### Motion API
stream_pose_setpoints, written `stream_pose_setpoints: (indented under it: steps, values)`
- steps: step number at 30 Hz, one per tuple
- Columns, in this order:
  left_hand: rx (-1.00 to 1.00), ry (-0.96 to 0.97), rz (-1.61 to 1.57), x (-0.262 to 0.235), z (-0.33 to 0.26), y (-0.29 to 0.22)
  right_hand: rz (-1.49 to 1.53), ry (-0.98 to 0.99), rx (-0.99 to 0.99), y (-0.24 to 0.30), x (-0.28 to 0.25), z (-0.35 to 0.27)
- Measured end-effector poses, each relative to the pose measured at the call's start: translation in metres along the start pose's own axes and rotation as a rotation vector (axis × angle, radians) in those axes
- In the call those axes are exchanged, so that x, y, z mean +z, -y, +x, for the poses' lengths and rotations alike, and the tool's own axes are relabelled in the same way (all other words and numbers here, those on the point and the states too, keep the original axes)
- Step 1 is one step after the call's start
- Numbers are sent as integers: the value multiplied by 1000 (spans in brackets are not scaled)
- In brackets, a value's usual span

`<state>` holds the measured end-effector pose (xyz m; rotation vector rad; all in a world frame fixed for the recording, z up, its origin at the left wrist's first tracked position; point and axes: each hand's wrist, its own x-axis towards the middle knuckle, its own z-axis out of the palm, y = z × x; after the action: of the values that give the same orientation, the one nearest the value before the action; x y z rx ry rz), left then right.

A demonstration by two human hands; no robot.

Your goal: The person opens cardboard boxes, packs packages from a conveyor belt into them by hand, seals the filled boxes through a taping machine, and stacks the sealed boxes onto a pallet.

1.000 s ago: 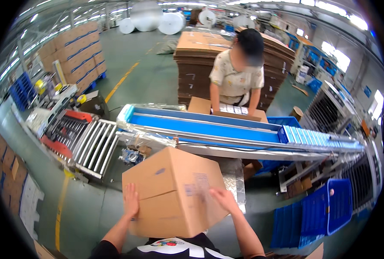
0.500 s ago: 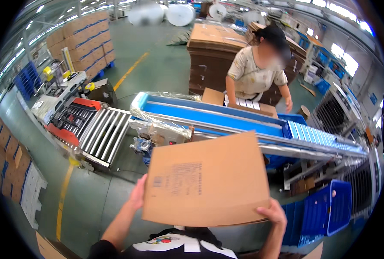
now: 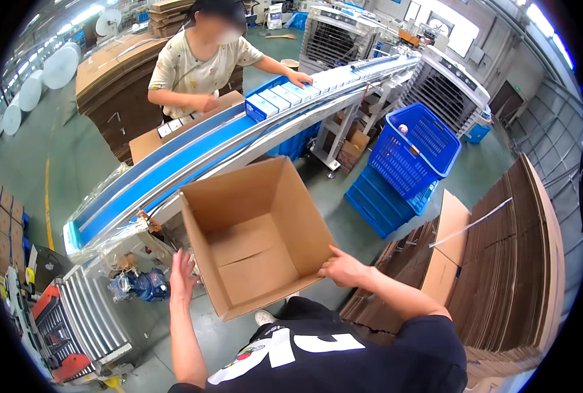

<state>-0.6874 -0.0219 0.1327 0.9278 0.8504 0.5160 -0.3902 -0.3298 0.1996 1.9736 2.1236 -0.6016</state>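
An opened-out cardboard box (image 3: 252, 242) hangs in front of my body, its open side facing me and its bottom flaps folded together inside. My right hand (image 3: 345, 267) pinches the box's rim at the near right corner. Beside the box's left wall is my left hand (image 3: 183, 278), fingers spread; whether its fingertips touch the cardboard I cannot tell. Beyond the box runs a blue conveyor belt (image 3: 167, 177), with a row of small white-and-blue cartons (image 3: 281, 97) at its far right part.
Across the conveyor a co-worker (image 3: 196, 69) reaches toward the cartons, beside another cardboard box (image 3: 148, 143). Blue crates (image 3: 412, 150) stand at right, near stacked flat cardboard (image 3: 501, 262). Metal rollers (image 3: 95, 314) lie at lower left.
My view has swung right. The box has turned from showing a closed printed side to showing its open inside. My left hand has loosened from its side; the co-worker's hand has reached the cartons.
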Motion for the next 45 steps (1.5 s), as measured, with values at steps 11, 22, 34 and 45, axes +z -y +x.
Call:
stream_pose_setpoints:
  steps: [11, 22, 34, 45]
  values:
    - [269, -134, 276, -22, -3, 23, 358, -665, 804, -94, -6, 104]
    - [82, -524, -35, -114, -2, 168, 598, -321, 870, -267, 45, 115]
    - [-437, -731, 1058, -10, 57, 166, 478, 134, 475, -212, 25, 271]
    - [-419, -590, 578, 17, 114, 150, 910, -46, 471, -222, 71, 302]
